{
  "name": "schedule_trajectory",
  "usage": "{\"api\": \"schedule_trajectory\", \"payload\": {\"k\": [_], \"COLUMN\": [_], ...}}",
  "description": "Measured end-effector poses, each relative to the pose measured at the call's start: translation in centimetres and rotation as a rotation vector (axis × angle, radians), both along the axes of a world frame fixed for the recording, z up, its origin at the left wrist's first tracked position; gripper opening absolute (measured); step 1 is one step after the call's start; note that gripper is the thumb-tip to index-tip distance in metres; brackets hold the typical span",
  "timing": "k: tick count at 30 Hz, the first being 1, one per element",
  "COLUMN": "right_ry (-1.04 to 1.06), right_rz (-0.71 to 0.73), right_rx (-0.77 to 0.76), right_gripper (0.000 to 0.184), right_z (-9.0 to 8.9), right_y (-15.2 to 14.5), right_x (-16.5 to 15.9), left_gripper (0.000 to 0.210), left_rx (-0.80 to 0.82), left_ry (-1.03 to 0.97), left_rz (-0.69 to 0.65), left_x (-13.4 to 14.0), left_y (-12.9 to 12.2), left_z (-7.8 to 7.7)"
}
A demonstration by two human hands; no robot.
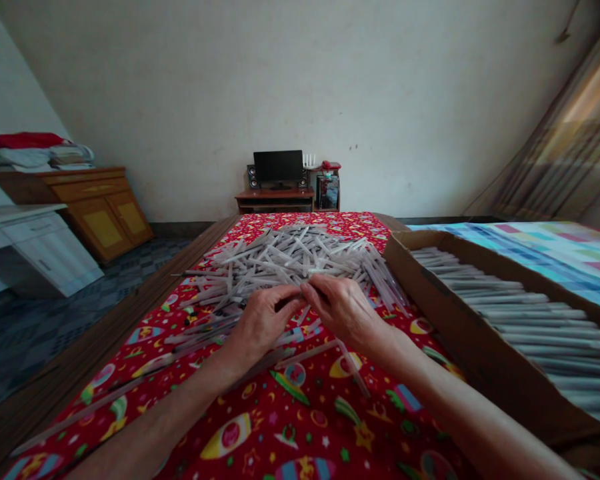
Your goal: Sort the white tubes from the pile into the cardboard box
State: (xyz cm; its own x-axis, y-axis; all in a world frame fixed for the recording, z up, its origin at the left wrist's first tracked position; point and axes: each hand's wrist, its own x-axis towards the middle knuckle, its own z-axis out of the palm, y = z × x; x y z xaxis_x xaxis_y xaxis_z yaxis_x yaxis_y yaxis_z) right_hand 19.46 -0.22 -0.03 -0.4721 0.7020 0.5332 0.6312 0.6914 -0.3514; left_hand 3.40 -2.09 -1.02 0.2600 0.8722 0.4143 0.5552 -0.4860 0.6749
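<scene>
My left hand and my right hand meet in front of a heap. Thumbs and fingers of both are pinched together, nearly touching. Whatever lies between the fingertips is hidden or too small to name. The heap is many slim, whitish translucent plastic tubes, pen-like in shape, lying in all directions. Below my right hand a clear tube slants over the cloth; I cannot tell if it is held. Darker-tipped slim pieces lie left of my left hand.
An open cardboard box on the right holds rows of slim pale sticks. The red patterned cloth covers the table. A checked bedspread lies beyond the box. A monitor and wooden cabinet stand farther back.
</scene>
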Motion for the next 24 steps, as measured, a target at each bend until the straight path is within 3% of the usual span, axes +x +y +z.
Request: {"api": "schedule_trajectory", "payload": {"k": [5, 11, 18, 24], "right_ry": [-0.078, -0.049, -0.061, 0.071], "right_rz": [-0.008, 0.189, 0.043, 0.212], "right_rx": [-0.097, -0.110, -0.129, -0.121], "right_gripper": [0.045, 0.022, 0.042, 0.015], "right_z": [0.9, 1.7, 0.9, 1.1], "right_y": [0.1, 0.3, 0.4, 0.5], "right_x": [0.8, 1.7, 0.9, 1.5], "left_gripper": [0.018, 0.017, 0.017, 0.019], "left_rx": [-0.002, 0.007, 0.002, 0.018], "left_ry": [0.055, 0.054, 0.061, 0.041], "left_rz": [0.054, 0.064, 0.034, 0.039], "left_x": [0.3, 0.2, 0.3, 0.1], "left_y": [-0.1, -0.2, -0.3, -0.2], "left_z": [0.4, 0.5, 0.5, 0.4]}}
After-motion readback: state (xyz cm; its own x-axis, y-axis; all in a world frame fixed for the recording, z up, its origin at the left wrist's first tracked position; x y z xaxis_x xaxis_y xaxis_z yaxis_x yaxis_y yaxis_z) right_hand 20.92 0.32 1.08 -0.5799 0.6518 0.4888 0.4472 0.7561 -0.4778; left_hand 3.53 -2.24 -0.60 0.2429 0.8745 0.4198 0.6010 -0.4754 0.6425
